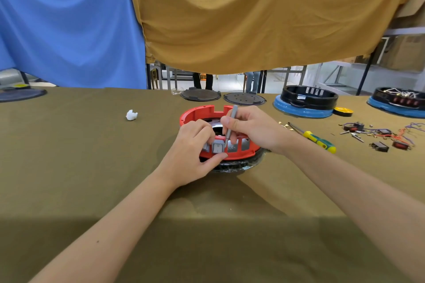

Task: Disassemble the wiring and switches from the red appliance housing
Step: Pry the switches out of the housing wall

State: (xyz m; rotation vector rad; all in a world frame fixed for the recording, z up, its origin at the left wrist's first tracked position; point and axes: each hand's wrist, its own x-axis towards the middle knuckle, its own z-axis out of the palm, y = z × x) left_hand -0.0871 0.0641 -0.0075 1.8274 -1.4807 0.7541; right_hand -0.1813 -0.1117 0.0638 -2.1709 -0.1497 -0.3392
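The round red appliance housing [195, 114] sits on a black base in the middle of the table. A grey rocker switch [218, 146] is set in its near wall, with empty slots to its right. My left hand [193, 151] grips the housing's near rim, thumb under the switch and fingers over the top edge. My right hand [250, 128] holds a thin grey metal tool [230, 125] like a pen. Its tip points down beside the switch's right edge.
A yellow-green screwdriver [318, 139] lies right of the housing. Removed switches and loose wires [379, 136] lie further right. Two black-and-blue housings [305, 101] and two dark round plates [200, 94] stand at the back. A white crumpled scrap [131, 115] lies left.
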